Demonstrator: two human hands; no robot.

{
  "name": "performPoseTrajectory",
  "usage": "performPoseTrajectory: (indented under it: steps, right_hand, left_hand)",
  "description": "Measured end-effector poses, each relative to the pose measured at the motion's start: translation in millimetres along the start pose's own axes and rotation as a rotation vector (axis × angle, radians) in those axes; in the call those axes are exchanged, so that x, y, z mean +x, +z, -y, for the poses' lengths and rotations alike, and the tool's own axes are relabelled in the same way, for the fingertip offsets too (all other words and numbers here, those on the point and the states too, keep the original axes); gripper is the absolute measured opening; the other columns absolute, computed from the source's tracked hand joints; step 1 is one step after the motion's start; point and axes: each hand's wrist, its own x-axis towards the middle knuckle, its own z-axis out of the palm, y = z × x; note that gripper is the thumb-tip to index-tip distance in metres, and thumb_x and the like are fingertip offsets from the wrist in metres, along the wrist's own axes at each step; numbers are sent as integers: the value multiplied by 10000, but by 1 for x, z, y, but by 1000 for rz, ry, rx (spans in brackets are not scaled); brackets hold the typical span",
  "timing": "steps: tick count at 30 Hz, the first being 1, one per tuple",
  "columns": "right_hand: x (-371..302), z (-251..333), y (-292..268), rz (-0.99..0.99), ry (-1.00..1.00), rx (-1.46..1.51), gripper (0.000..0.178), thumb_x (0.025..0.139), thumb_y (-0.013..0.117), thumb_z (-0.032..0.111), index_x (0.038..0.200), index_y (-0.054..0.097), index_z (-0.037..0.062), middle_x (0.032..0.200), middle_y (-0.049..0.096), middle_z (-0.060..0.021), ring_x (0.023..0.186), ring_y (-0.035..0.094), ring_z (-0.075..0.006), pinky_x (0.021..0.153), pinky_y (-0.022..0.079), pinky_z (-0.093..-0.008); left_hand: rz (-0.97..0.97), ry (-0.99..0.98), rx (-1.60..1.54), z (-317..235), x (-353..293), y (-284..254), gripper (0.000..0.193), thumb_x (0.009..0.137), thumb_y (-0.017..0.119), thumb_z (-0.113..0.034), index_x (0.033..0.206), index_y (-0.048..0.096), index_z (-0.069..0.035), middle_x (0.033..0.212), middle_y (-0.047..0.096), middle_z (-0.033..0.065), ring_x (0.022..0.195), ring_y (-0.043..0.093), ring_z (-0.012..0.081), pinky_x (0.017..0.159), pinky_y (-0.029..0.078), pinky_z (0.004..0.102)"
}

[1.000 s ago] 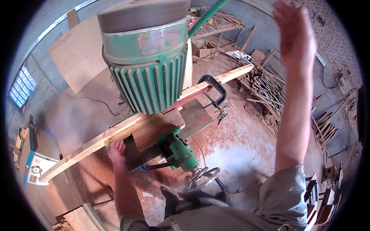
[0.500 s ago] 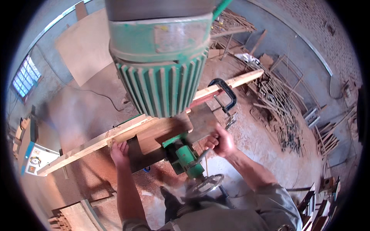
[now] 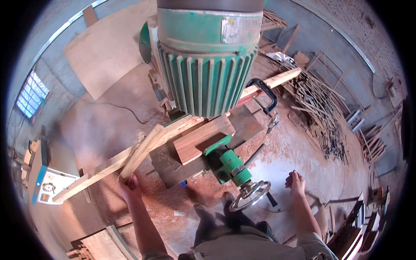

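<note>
My left hand (image 3: 129,187) is closed round the lower end of a short wooden strip (image 3: 142,151), which slants up over a long pale wooden beam (image 3: 99,173). My right hand (image 3: 296,182) hangs apart from the machine with fingers curled, and no object shows in it. Between the hands, a wooden block (image 3: 201,141) lies on a dark metal machine table (image 3: 167,167), beside the jaw of a green clamp (image 3: 234,167). That clamp has a lever (image 3: 255,155) and a metal handwheel (image 3: 250,197). Above hangs a ribbed green motor (image 3: 206,73), hiding part of the beam.
A black C-clamp (image 3: 272,97) grips the beam's far part. Scrap wood (image 3: 318,112) lies heaped at the right. A white control panel (image 3: 52,186) stands at the left, wooden boards (image 3: 102,245) at the lower left. Sawdust covers the floor.
My left hand has drawn the wooden strip away from the block, tilting it. My right hand has left the clamp lever's area and moved right and nearer me. The view has shifted.
</note>
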Motion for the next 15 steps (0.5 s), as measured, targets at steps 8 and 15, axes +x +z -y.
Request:
performPoseTrajectory:
  steps: [8,15]
  right_hand:
    - [-161,31,47,317,-197,16,160,879,514,64,774,607,-14,696,609,-84,595,578,-132,514,481,-265]
    - [-203,25,77,767,-163,478,591,878,591,333,1302,360,-7,1224,496,-124,1080,520,-182,866,471,-313]
  left_hand:
    - [890,-10,-128,15,-83,-9,284,939,441,-205,1050,534,39,1084,591,158,1090,524,226,1075,318,397]
    - [472,-356,54,99,-269,2,392,943,428,-393,701,561,-115,677,561,37,602,546,169,560,457,268]
